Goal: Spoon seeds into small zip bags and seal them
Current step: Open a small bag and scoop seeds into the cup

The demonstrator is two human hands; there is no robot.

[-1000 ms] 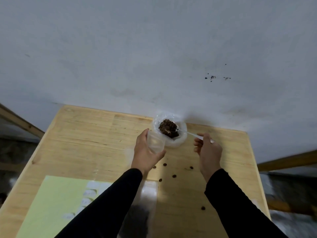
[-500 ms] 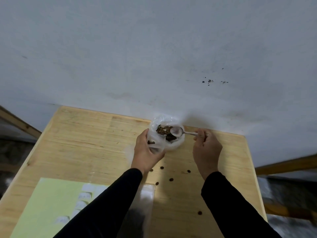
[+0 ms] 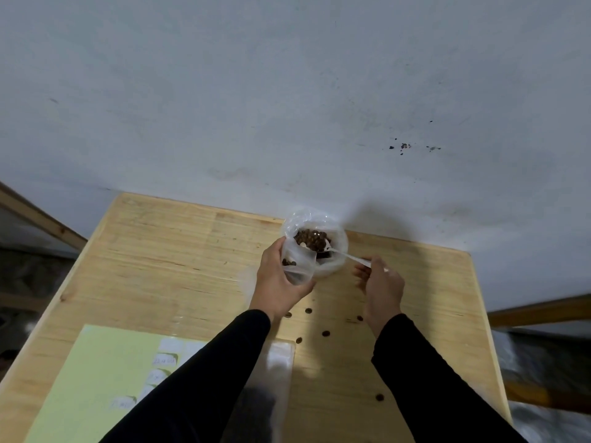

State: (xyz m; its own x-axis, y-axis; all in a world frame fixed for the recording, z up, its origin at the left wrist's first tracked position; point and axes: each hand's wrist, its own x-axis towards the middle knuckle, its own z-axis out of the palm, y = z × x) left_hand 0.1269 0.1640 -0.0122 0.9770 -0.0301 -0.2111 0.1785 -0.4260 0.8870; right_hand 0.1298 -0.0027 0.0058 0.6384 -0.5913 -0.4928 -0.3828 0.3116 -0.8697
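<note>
Half a second ago the spoon's bowl was lifted, pale and empty, over the seed bag; now it is sunk among the brown seeds, and the right hand has drawn back and lower. At the left of the pale wooden tabletop (image 3: 179, 260) lies a flat light-green sheet (image 3: 96, 372) carrying small white labels (image 3: 164, 359) with writing too small to read, partly covered by the black left sleeve. The left hand (image 3: 278, 282) holds the small zip bag (image 3: 299, 266), clear and crinkled, fingers curled round it, a few seeds already inside; it touches the larger bag. Just behind it, at the tabletop's far edge, the rounded, glossy clear seed bag (image 3: 335, 235) stands open around the heap of round brown seeds (image 3: 311, 239). The slim white spoon (image 3: 343, 254) slants out to the right hand (image 3: 382, 289), whose fingers pinch the handle's end. Loose seeds (image 3: 326, 333) lie scattered on the wood between and beside the forearms. A flat clear plastic bag (image 3: 281, 356) lies near the left forearm.
</note>
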